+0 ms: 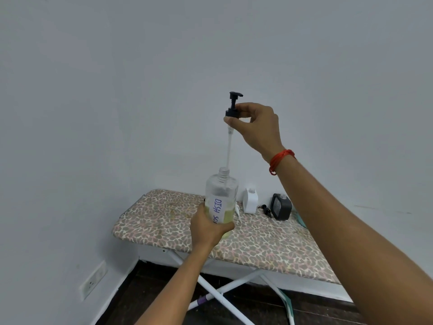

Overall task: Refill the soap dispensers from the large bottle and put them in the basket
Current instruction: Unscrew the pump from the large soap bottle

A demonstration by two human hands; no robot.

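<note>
The left hand (208,227) is wrapped round the clear soap bottle (221,191), holding it upright over the ironing board (269,242). The right hand (256,126) is right above it, fingers (243,106) pinching the black pump (233,106). The thin tube (228,148) hangs straight down, its tip just inside the bottle's neck, so I think any move must stay up-and-down.

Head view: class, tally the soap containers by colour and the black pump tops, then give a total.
Clear bottle: 1
White container: 1
Dark container: 1
Black pump tops: 2, one held, one lying on the board
Total: 5
</note>
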